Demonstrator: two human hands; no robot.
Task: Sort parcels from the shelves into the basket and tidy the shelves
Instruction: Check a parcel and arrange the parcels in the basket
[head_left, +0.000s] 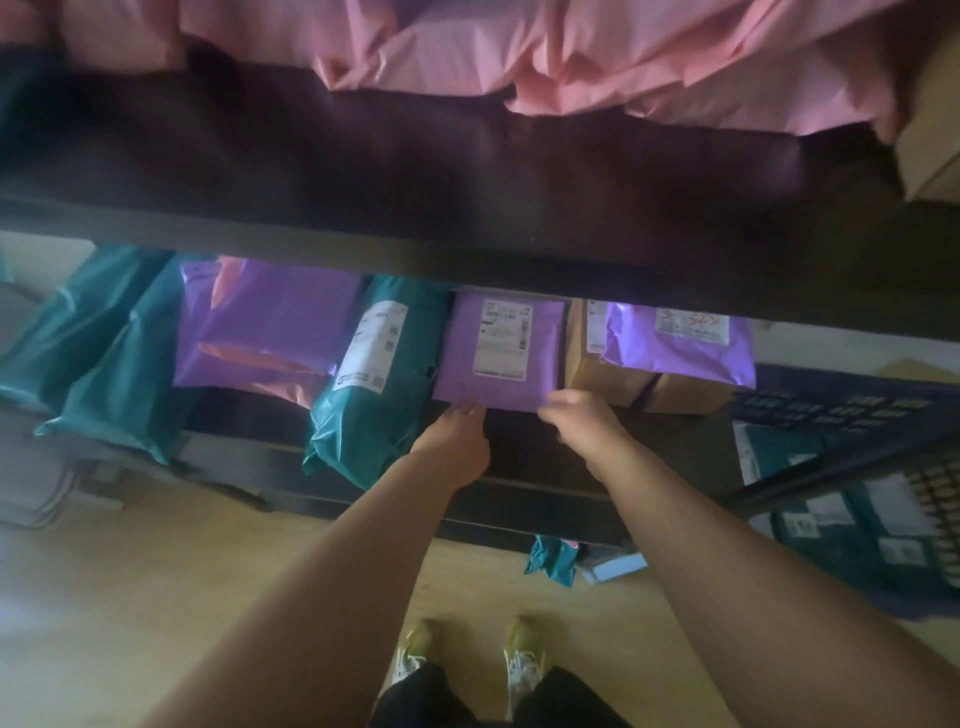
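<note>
Pinching the near edge of the purple parcel (498, 353) with the right hand (582, 421). Touching that same edge with the left hand (457, 441); cannot tell if gripping. Flat on the lower shelf (519, 447). Teal bag (374, 374) tight against its left, brown box (597, 366) tight against its right. Dark shelf board (363, 244) low over it. Basket (841, 410) off to its right.

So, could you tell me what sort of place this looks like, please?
Probably a parcel storeroom or pickup point: dark shelves stacked with labelled mailers and cardboard boxes, plus a basket holding parcels.
</note>
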